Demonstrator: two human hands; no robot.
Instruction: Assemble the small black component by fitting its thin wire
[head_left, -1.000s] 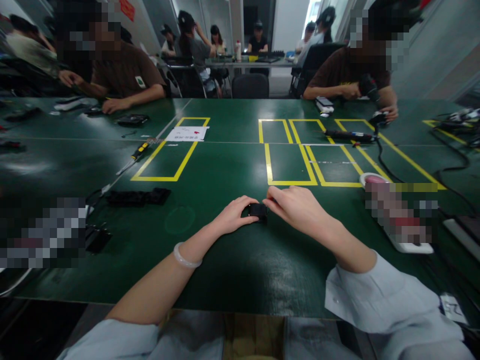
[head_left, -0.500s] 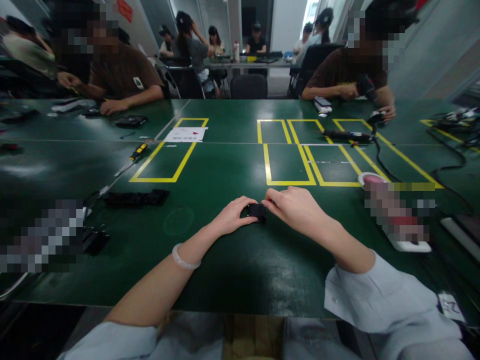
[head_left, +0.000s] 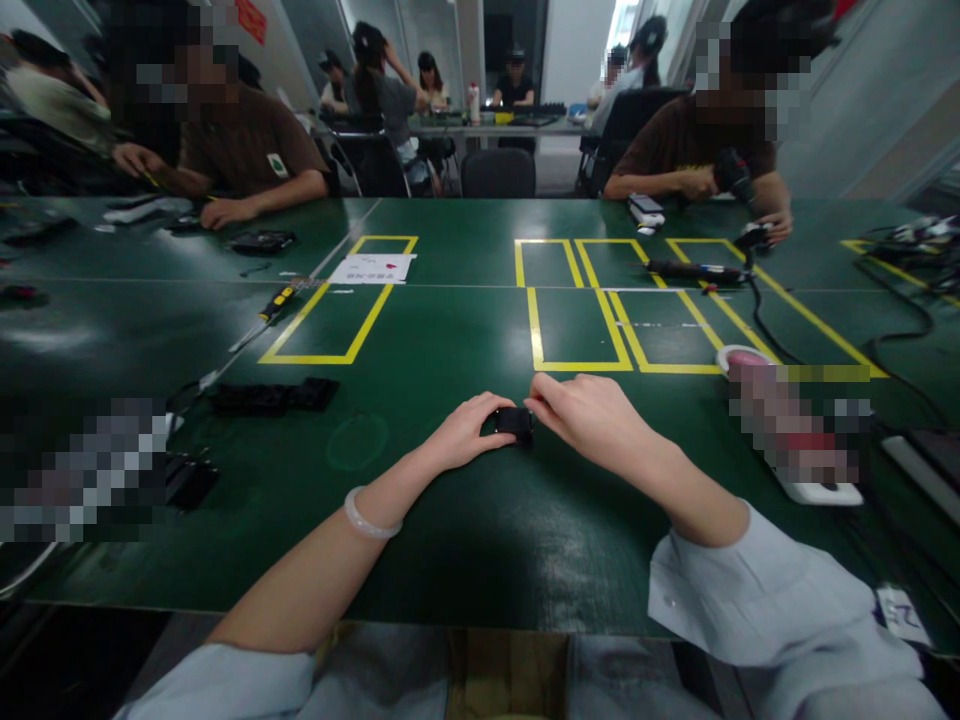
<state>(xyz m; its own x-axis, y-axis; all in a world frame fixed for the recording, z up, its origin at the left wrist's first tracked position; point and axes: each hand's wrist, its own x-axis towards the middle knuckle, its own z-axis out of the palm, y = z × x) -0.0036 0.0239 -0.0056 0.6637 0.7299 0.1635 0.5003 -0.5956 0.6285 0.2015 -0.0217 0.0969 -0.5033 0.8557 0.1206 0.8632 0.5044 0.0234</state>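
A small black block-shaped part (head_left: 514,424) rests at the middle of the green table (head_left: 450,540), close in front of me. My left hand (head_left: 474,428) grips its left side between thumb and fingers. At its right edge is my right hand (head_left: 581,408), with thumb and fingertips pinched together against the part's upper corner. Whether something tiny sits in that pinch is hidden. A pale bracelet (head_left: 373,515) circles my left wrist.
Black parts (head_left: 274,396) lie left of my hands, and a yellow-black screwdriver (head_left: 277,302) beyond them. A phone-like object in a white case (head_left: 787,430) is at right. Yellow tape outlines (head_left: 581,366) mark the table. Two co-workers sit opposite, one holding a power tool (head_left: 733,178).
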